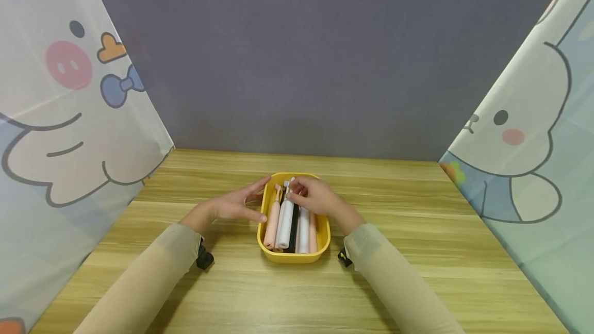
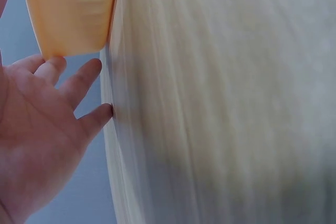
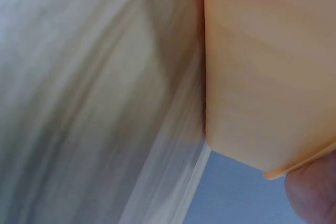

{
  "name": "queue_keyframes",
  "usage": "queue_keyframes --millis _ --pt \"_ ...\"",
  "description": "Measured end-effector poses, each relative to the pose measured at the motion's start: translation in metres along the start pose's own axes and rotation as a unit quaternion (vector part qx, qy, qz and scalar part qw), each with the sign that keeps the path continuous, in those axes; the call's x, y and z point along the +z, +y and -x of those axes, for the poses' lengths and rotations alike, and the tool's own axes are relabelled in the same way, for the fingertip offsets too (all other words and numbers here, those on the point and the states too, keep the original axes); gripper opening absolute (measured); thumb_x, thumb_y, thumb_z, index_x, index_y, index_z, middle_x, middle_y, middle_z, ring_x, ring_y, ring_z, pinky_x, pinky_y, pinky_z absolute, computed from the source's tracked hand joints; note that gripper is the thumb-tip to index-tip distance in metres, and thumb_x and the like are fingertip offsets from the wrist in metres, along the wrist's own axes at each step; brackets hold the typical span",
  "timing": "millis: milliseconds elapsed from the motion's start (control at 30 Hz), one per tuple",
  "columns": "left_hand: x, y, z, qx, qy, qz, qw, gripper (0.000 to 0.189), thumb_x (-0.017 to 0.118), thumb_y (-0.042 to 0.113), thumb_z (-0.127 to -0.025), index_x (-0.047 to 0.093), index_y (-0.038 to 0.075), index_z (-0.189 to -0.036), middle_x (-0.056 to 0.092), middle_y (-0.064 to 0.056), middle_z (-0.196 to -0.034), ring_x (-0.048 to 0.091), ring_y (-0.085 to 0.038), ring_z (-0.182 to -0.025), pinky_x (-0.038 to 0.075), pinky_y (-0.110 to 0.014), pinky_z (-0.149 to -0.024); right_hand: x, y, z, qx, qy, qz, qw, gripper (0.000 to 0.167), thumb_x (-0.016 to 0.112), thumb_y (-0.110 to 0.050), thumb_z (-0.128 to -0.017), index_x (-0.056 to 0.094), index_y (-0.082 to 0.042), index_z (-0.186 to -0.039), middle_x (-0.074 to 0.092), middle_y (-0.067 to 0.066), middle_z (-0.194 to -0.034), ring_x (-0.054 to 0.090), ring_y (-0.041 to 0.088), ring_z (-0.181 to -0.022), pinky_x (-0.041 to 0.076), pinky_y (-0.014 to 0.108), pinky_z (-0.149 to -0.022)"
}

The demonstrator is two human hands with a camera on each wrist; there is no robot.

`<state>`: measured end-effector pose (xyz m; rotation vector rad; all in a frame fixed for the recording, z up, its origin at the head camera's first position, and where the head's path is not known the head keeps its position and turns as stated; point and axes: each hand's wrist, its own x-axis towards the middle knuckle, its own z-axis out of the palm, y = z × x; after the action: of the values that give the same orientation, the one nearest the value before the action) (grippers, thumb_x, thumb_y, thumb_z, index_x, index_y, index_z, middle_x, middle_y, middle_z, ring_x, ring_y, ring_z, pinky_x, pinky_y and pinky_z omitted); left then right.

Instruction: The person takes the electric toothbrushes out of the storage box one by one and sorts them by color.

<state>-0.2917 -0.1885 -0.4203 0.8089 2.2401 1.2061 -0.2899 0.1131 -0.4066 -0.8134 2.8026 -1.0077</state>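
A yellow bin point(image 1: 294, 259) stands on the table, holding several electric toothbrushes side by side. Among them are a pink toothbrush point(image 1: 271, 226) at the left, a black toothbrush point(image 1: 293, 228) and a white toothbrush point(image 1: 285, 226) lying uppermost. My right hand point(image 1: 315, 197) reaches over the bin's right rim, its thumb and fingers pinching the white toothbrush by its narrow upper end. At the bin's left side is my left hand point(image 1: 236, 204), fingers spread, thumb along the rim. In the left wrist view its fingertips meet the wall of the bin point(image 2: 73, 19).
The wooden table point(image 1: 394, 210) stretches out on both sides of the bin. Behind it rises a grey panel point(image 1: 297, 66). Cartoon-printed curtains flank the table, one at the left point(image 1: 37, 92) and one at the right point(image 1: 524, 133).
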Motion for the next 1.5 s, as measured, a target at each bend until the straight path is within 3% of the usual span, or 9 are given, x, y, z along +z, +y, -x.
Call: queue_keyframes --millis 233,700,1067,1500 --pt "0.001 -0.002 0.0 -0.002 -0.002 0.018 0.9998 0.124 0.088 0.038 -0.095 -0.004 0.031 -0.178 0.008 -0.016 -0.186 0.024 -0.051 -0.167 0.028 -0.074 -0.13 0.002 0.0 -0.001 -0.002 -0.016 0.022 0.9996 0.042 0.067 -0.046 -0.108 0.072 -0.014 -0.136 0.077 0.001 -0.117 0.068 0.012 -0.096 0.061 0.031 -0.082" --pt "0.002 -0.008 0.0 -0.01 0.004 0.012 0.9999 0.122 0.087 0.039 -0.096 -0.003 0.037 -0.178 0.006 -0.013 -0.187 0.026 -0.049 -0.167 0.029 -0.075 -0.129 0.003 -0.003 -0.002 0.0 -0.027 0.04 0.9989 0.044 0.063 -0.046 -0.111 0.071 -0.015 -0.141 0.078 0.003 -0.122 0.067 0.013 -0.098 0.061 0.033 -0.086" --pt "0.003 -0.004 0.0 -0.007 -0.01 0.045 0.9989 0.124 0.087 0.035 -0.096 -0.007 0.036 -0.177 0.003 -0.013 -0.187 0.022 -0.047 -0.168 0.029 -0.07 -0.131 0.005 -0.001 0.002 -0.008 0.009 -0.033 0.9994 0.046 0.068 -0.041 -0.109 0.07 -0.011 -0.144 0.077 0.004 -0.123 0.069 0.017 -0.104 0.061 0.036 -0.091" --pt "0.003 -0.003 0.001 -0.002 -0.006 0.033 0.9994 0.123 0.086 0.035 -0.098 -0.007 0.032 -0.178 0.001 -0.013 -0.187 0.024 -0.049 -0.167 0.029 -0.07 -0.131 0.002 -0.002 0.009 -0.009 0.047 -0.107 0.9932 0.047 0.074 -0.037 -0.106 0.07 -0.01 -0.145 0.076 0.006 -0.123 0.069 0.019 -0.104 0.06 0.035 -0.087"
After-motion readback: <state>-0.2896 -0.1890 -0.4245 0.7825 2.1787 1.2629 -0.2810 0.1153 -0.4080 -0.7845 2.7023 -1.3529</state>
